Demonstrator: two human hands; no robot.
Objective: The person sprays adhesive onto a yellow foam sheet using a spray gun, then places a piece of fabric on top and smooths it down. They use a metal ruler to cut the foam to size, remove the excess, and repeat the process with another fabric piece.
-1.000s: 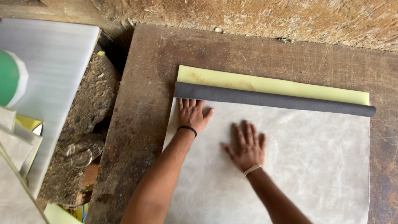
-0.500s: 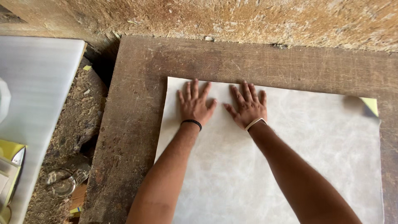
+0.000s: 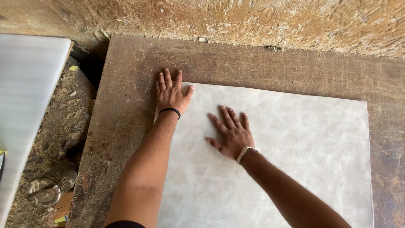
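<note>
No packages, labels, signs or screens can be made out in this view; nothing here carries printing or a display, and the small yellow scraps at the far left edge are too tiny to identify
</note>
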